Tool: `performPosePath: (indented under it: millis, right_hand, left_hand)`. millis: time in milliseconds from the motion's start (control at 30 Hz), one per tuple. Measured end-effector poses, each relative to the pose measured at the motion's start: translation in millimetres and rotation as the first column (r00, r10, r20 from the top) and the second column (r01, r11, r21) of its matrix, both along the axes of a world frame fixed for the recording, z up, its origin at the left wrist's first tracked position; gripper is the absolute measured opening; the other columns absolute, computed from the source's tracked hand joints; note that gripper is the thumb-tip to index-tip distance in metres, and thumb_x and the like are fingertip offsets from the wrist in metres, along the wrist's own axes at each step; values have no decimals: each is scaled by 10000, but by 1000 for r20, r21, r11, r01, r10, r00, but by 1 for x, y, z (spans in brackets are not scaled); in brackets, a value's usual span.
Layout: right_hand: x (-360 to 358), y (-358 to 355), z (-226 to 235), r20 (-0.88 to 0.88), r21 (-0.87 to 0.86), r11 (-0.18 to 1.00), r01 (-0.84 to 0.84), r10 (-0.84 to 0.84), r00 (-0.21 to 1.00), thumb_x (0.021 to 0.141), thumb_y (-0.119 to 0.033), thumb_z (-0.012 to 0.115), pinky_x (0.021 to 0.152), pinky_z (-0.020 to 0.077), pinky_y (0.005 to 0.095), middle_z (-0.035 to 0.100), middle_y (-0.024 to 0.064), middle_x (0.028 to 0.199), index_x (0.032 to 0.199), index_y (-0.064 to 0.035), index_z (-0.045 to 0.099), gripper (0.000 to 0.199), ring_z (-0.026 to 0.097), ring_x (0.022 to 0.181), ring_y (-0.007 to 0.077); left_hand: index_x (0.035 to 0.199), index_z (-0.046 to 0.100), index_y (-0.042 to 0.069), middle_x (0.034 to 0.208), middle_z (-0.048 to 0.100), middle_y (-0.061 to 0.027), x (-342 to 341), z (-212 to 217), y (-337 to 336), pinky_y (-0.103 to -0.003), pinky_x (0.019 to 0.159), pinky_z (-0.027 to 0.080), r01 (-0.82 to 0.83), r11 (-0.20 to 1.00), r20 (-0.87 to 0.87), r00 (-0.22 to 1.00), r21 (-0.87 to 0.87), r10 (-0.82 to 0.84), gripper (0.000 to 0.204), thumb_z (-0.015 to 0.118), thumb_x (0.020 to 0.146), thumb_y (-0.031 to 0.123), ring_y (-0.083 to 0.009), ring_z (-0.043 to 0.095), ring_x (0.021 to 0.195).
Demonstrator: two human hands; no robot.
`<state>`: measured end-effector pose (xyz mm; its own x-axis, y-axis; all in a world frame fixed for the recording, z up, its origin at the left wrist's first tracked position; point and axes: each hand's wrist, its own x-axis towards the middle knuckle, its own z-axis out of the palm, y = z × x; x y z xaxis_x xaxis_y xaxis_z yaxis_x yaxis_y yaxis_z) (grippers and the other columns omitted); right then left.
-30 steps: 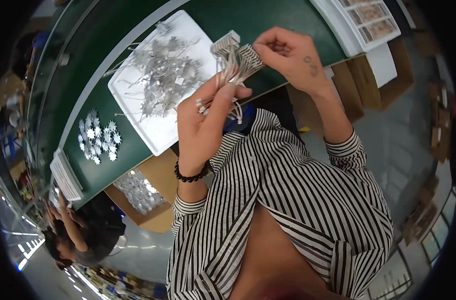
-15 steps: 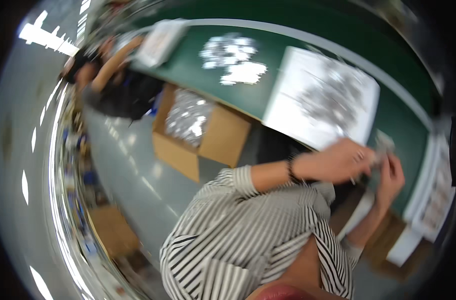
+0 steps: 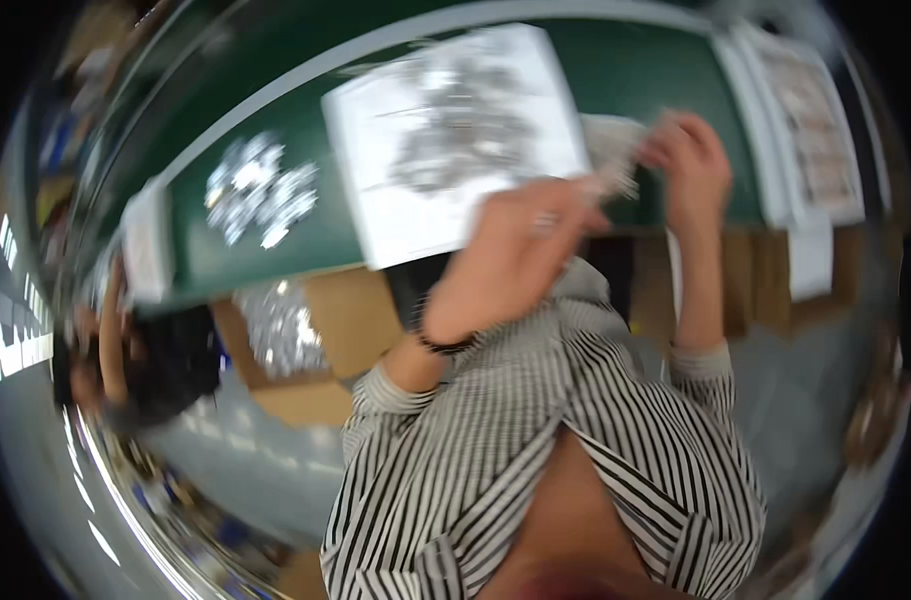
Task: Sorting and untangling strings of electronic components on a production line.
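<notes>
Over the table's near edge, both hands are at a pale, see-through piece like a small plastic bag (image 3: 613,145), smeared by motion. My left hand (image 3: 515,250), with a ring and a dark bracelet, is closed on its lower end. The fingers of my right hand (image 3: 690,170) are bent together at its right side; whatever else they hold is too blurred to make out. Just left of the bag, a white tray or board (image 3: 375,200) bears a spread heap of small grey metallic parts (image 3: 465,120).
Shiny silver packets (image 3: 260,190) lie on the green table (image 3: 305,245) to the left. Below stands an open cardboard box (image 3: 350,325) of similar pieces. Stacked white trays (image 3: 815,130) are at right, more boxes (image 3: 735,285) beneath. Another person (image 3: 155,360) works at far left.
My view has turned right, so the table and tray appear further left and more level. Both hands stay together at the see-through piece; my right hand now shows higher, over the table.
</notes>
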<state>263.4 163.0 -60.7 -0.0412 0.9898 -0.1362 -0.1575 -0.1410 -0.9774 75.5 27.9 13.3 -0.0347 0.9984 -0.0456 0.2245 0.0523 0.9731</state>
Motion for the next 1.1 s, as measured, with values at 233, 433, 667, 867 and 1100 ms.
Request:
performPosePath:
  millis: [233, 433, 667, 867, 1100]
  right_hand:
    - [19, -8, 24, -137, 184, 961, -204, 231, 963, 950, -5, 582, 634, 539, 274, 647, 102, 848, 1106, -17, 550, 159, 640, 718, 186]
    - [21, -2, 30, 35, 231, 895, -382, 385, 922, 902, -25, 573, 590, 505, 246, 654, 68, 777, 937, 25, 695, 137, 576, 644, 121]
    - [34, 8, 49, 360, 123, 787, -604, 531, 767, 886, -91, 625, 578, 439, 221, 636, 30, 716, 869, 25, 735, 161, 533, 630, 92]
    - [55, 18, 51, 456, 16, 721, -692, 611, 647, 914, -116, 662, 633, 482, 224, 669, 37, 781, 926, 24, 731, 156, 574, 678, 100]
    - [102, 35, 9, 287, 141, 982, -124, 79, 955, 935, -136, 658, 640, 511, 241, 676, 54, 801, 921, 18, 713, 164, 603, 696, 117]
  left_hand:
    - [1224, 689, -31, 881, 724, -87, 21, -9, 8, -250, 599, 429, 61, 997, -64, 996, 51, -57, 291, 589, 958, 32, -156, 551, 658]
    - [1174, 690, -53, 842, 676, -103, 18, -6, 3, -290, 573, 419, 152, 982, -333, 937, 112, -107, 260, 596, 945, 25, -203, 521, 627]
    - [1187, 694, -43, 845, 678, -96, 20, 5, 12, -291, 586, 421, 188, 975, -404, 906, 115, -127, 269, 590, 949, 28, -197, 518, 640]
    - [1221, 707, -9, 853, 693, -75, 21, 15, 29, -272, 605, 410, 284, 953, -464, 861, 102, -207, 282, 580, 976, 50, -157, 494, 650]
    - [1219, 711, -2, 856, 693, -66, 54, 32, 82, -265, 603, 407, 465, 883, -455, 800, 57, -392, 280, 573, 981, 52, -150, 494, 656]
